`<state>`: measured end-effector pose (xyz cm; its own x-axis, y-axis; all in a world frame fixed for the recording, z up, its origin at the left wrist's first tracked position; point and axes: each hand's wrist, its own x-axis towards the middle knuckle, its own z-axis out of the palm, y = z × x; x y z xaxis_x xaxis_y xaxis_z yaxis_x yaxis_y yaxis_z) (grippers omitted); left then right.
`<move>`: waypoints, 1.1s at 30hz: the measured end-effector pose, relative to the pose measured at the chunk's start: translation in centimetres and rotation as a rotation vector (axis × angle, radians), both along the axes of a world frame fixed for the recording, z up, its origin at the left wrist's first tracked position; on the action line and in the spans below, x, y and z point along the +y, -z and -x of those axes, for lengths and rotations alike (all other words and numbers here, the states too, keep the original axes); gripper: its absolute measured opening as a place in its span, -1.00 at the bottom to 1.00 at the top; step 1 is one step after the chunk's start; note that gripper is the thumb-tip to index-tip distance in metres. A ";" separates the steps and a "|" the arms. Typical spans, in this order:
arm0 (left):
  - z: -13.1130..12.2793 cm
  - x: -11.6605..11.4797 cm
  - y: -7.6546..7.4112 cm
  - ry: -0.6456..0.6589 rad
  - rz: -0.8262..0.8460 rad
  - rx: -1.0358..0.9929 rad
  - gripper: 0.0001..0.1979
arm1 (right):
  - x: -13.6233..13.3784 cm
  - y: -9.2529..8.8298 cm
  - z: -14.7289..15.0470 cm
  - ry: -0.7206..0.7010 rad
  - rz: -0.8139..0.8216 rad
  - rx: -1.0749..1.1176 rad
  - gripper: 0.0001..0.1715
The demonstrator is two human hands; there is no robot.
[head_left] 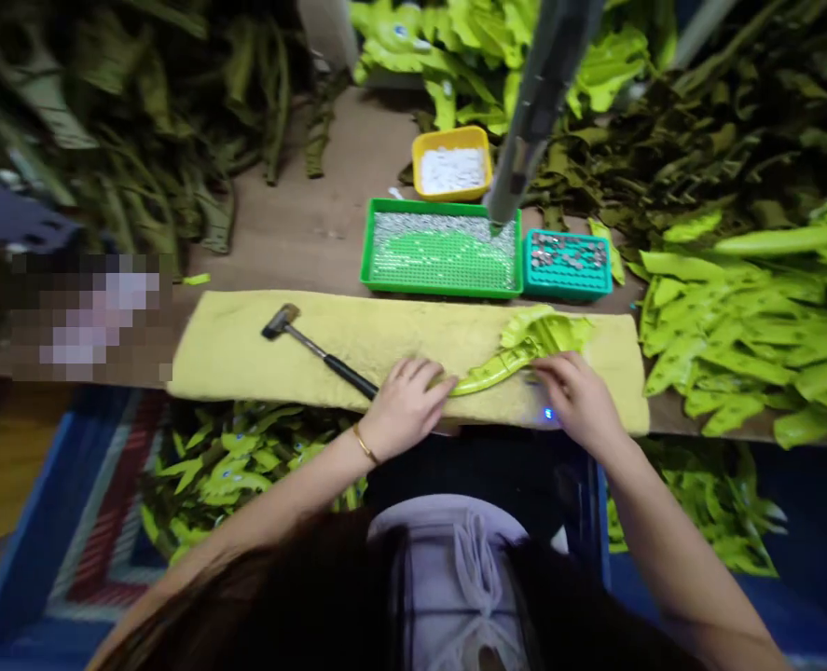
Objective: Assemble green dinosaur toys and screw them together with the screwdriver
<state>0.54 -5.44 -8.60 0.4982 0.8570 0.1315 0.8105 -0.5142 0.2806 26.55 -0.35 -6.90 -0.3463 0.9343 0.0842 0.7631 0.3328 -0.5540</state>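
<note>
A lime-green moulded plastic part, with a long curved tail and a wider ruffled end, lies across the yellow cloth pad. My left hand has its fingers closed on the thin tail end. Bent and pressed together, the fingers of my right hand grip the part's lower edge near the wide end; anything small between them is hidden. A hammer rests on the pad to the left, its black handle running to beside my left hand.
Behind the pad stand a green tray of small metal pins, a teal tray of small metal pieces and a yellow tub of white bits. A grey post rises there. Green parts pile up right; blue bins sit below.
</note>
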 end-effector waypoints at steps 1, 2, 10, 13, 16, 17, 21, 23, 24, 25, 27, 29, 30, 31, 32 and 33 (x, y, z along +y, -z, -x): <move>1.4 0.5 0.1 -0.089 -0.019 0.008 -0.73 | 0.1 0.2 -0.1 0.051 0.024 0.077 -0.75; 3.3 0.8 0.3 -0.200 -0.034 0.011 -0.75 | 0.2 0.3 -0.1 0.095 0.061 0.140 -0.75; 19.3 3.9 -0.7 -0.310 0.111 0.034 -0.90 | -0.4 0.6 0.7 0.140 0.032 0.219 -0.77; 21.4 12.6 -1.3 -0.486 0.021 0.128 -0.87 | -0.7 0.5 1.1 0.173 -0.027 0.163 -0.73; 21.6 22.4 -1.7 -0.503 -0.037 0.147 -0.75 | -0.9 0.6 0.9 0.238 0.031 0.152 -0.64; 21.6 25.0 -1.9 -0.484 -0.045 0.158 -0.73 | -0.9 0.8 0.8 0.256 0.084 0.174 -0.61; 21.7 30.5 -3.3 -0.337 0.001 0.230 -0.78 | -1.2 1.5 0.4 0.305 0.325 0.341 -0.58; 21.3 30.8 -4.2 -0.233 0.052 0.248 -0.84 | -1.2 1.4 0.5 0.323 0.351 0.370 -0.60; 20.8 30.4 -4.6 -0.175 0.068 0.255 -0.88 | -1.1 1.2 0.7 0.319 0.329 0.367 -0.63; 20.1 29.8 -5.0 -0.111 0.077 0.262 -0.91 | -1.1 1.0 0.8 0.307 0.286 0.359 -0.66; 18.1 28.1 -5.9 0.033 0.013 0.293 -0.76 | -0.9 0.4 1.0 0.261 0.177 0.341 -0.70; 15.5 25.6 -7.0 0.158 -0.110 0.277 -0.54 | -0.6 0.0 1.1 0.219 0.107 0.340 -0.73; 14.1 24.1 -7.7 0.188 -0.175 0.251 -0.47 | -0.4 -0.1 1.1 0.200 0.115 0.352 -0.74; 12.7 22.5 -8.5 0.197 -0.271 0.169 -0.47 | -0.2 -0.1 1.0 0.195 0.131 0.375 -0.74; 11.4 20.7 -9.2 0.202 -0.334 0.120 -0.47 | -0.1 0.0 0.9 0.193 0.160 0.404 -0.76; 10.0 18.7 -9.8 0.176 -0.348 0.121 -0.46 | 0.0 0.1 0.8 0.193 0.194 0.437 -0.77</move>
<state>-9.42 13.28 1.22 0.6632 0.6717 0.3301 0.7178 -0.6958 -0.0262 25.76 -0.33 -6.96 -0.1374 0.9905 0.0012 0.4838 0.0682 -0.8725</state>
